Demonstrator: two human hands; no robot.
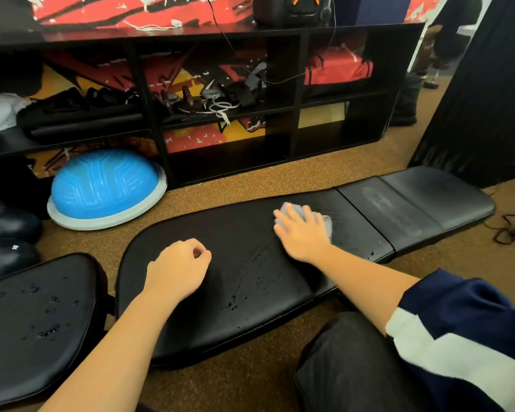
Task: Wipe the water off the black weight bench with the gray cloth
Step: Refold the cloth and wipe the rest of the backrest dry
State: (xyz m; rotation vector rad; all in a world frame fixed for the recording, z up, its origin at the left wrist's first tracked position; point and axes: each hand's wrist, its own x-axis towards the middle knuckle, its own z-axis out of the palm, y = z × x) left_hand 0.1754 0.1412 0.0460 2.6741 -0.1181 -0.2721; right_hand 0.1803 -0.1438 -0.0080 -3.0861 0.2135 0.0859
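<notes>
The black weight bench [244, 230] stretches from the lower left to the far right, its long back pad in the middle of the view. Water drops and streaks lie on that pad between my hands and near its front edge. My right hand [302, 231] presses flat on the gray cloth [324, 223], whose edges show beyond the fingers and beside the palm. My left hand [177, 267] rests on the pad's left part as a loose fist, holding nothing. The separate seat pad [33, 319] at lower left also carries water drops.
A blue half-ball trainer [104, 188] sits on the brown carpet behind the bench. A black shelf unit [298, 93] full of gear runs along the back. Black shoes [6, 233] lie at far left, a cable [510, 230] at far right. My dark-trousered knee [354, 367] is at lower right.
</notes>
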